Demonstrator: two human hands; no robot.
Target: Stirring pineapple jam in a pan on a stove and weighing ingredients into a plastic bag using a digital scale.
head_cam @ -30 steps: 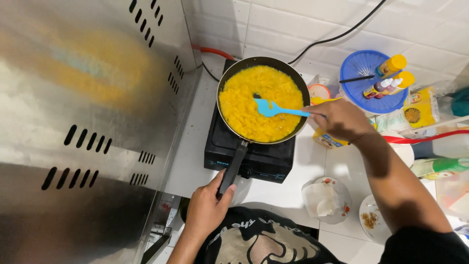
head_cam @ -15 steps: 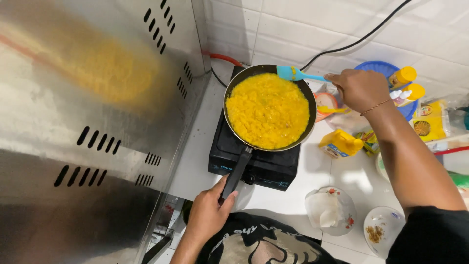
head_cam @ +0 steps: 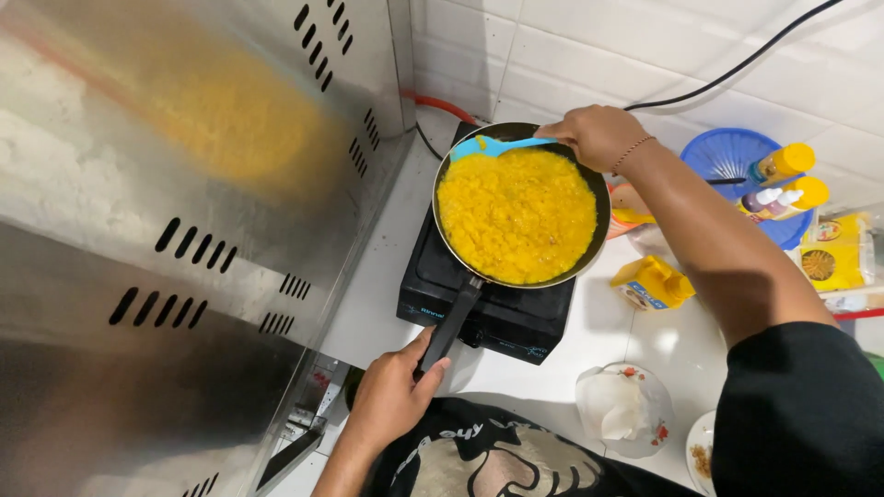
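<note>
1. Gripping the dark frying pan's black handle near its end, the left hand could let the pan tip on the black single-burner stove.
2. The yellow mash fills it almost to the rim.
3. The right hand, fingers closed on the light-blue plastic spatula at the far rim, might push mash over.

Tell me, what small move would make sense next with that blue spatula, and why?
Probably draw the blue spatula from the far rim back through the yellow food. The right hand holds its blade at the pan's far edge, the food lies in one thick layer, and the left hand steadies the handle.
</note>
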